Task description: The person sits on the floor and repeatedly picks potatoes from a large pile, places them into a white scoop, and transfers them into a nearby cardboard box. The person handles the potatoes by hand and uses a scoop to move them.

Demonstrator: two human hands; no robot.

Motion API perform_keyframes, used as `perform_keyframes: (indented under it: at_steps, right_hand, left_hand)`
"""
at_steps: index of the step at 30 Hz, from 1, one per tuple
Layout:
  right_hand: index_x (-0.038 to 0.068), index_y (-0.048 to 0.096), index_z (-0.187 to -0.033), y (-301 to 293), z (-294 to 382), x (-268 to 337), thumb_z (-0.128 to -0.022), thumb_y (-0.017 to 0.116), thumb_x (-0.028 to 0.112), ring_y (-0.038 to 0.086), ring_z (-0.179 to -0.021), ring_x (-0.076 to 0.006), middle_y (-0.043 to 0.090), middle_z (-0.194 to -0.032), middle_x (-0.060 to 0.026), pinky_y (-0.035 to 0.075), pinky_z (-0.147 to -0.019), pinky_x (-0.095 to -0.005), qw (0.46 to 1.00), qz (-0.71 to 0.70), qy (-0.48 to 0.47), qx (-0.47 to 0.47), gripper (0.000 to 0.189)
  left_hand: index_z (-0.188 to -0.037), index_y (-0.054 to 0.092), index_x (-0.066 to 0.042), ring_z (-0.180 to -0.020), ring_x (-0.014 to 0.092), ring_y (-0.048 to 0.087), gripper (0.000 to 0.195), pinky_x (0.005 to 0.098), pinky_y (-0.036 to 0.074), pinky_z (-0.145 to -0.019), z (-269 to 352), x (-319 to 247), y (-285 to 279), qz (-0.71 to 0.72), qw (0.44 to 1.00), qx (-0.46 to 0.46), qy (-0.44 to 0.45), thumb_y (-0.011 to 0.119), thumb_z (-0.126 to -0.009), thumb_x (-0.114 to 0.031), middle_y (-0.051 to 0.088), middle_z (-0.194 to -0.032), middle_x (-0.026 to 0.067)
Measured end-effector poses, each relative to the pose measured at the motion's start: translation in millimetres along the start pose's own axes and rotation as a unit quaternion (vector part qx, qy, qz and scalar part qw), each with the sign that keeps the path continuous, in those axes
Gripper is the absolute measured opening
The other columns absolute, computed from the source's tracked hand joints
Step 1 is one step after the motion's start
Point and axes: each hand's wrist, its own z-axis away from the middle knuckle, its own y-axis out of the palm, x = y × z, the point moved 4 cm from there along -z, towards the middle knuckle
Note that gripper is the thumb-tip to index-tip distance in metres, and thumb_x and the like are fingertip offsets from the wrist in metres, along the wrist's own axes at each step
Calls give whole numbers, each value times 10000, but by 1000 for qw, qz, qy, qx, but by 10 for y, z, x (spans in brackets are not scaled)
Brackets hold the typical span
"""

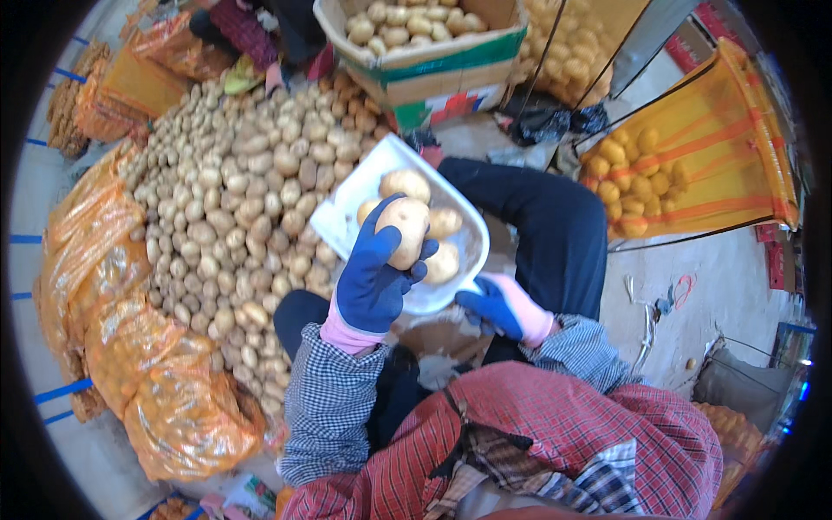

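Observation:
My left hand (377, 279), in a blue-coated pink work glove, grips a large pale potato (404, 233) above a white plastic scoop (351, 188). Several more potatoes lie in the scoop, among them one potato (406, 184) near its far side and another potato (442, 263) near the handle end. My right hand (504, 307), gloved the same way, is closed around the scoop's handle at the near right. Beyond the scoop's left edge spreads a large heap of loose potatoes (247, 188).
A cardboard box (448, 75) of potatoes stands at the far side. Right of my knee, a yellow mesh bag (715, 162) part-filled with potatoes hangs held open by cords. Orange mesh sacks (182, 403) border the heap's left. Another person's sleeve (244, 32) shows at the top left.

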Motion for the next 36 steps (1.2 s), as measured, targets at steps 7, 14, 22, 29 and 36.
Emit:
perform_keyframes:
  at_steps: [7, 14, 22, 29, 36]
  right_hand:
    - [47, 655, -1065, -23, 2, -55, -970, 681, 329, 562, -621, -58, 623, -785, -1, 450, -518, -211, 998, 60, 29, -12, 299]
    - [43, 630, -986, 20, 12, -46, -973, 657, 285, 499, -514, -50, 601, -693, -8, 377, -474, -206, 998, -51, 20, 16, 244]
    - [41, 658, -1046, 54, 27, -67, -973, 677, 340, 553, -574, -58, 631, -754, -9, 442, -509, -201, 1000, 8, 20, 19, 308]
    - [45, 667, -1113, 50, 70, -3, -968, 682, 383, 568, -639, -56, 643, -806, -16, 461, -535, -201, 999, 14, 19, 36, 368]
    - [49, 664, -1158, 33, 44, -72, -979, 670, 375, 574, -631, -53, 649, -825, -21, 460, -532, -176, 999, 22, -5, 45, 372]
  left_hand:
    - [-1462, 433, -44, -1280, 304, 544, 451, 405, 449, -1101, -798, -989, 225, -83, 947, 168, 261, 492, -1055, -228, 531, -1411, 171]
    - [-1410, 535, -67, -1183, 267, 584, 505, 398, 486, -980, 108, -613, -503, -554, 809, -62, 186, 653, -958, -258, 591, -1351, 118]
    - [-1422, 546, -210, -1207, 330, 511, 734, 582, 275, -1079, 179, 41, -638, -835, 506, -64, 206, 791, -746, -352, 605, -1190, 106]
    - [-1316, 615, -178, -1315, 376, 450, 607, 638, 188, -1132, 398, 240, -155, -833, 439, -83, 326, 788, -778, -401, 575, -1280, 108]
    - [-1413, 559, -256, -1206, 329, 515, 590, 655, 213, -1123, 35, 427, -125, -916, 335, 82, 204, 697, -839, -269, 571, -1170, 121]
